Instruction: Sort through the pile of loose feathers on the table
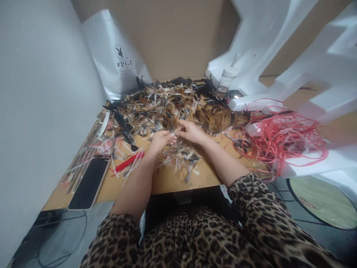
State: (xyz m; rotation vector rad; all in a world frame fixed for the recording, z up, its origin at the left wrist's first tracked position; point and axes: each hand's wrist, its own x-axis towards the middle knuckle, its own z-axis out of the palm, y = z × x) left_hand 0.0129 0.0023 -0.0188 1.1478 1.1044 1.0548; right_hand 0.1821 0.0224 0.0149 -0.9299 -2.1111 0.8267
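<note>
My left hand point(164, 140) and my right hand point(191, 132) meet over the middle of the table, fingertips pinched close together. A small brown feather point(170, 123) appears to stick up from between them, though its lower end is hidden by the fingers. Behind the hands spreads a large heap of brown, black and white feathers point(164, 98). Below them lies a smaller scatter of pale feather bits point(182, 156). A bunch of golden-brown feathers point(213, 116) rests just beyond my right hand.
On the left lie a phone point(89, 183), a red strip point(129, 162) and several thin sticks point(80, 160). A silver bag point(111, 56) stands at the back left, a clear bottle point(226, 79) at the back right. Scissors point(242, 143) lie beside tangled red strings point(284, 139). A round stool point(320, 201) stands lower right.
</note>
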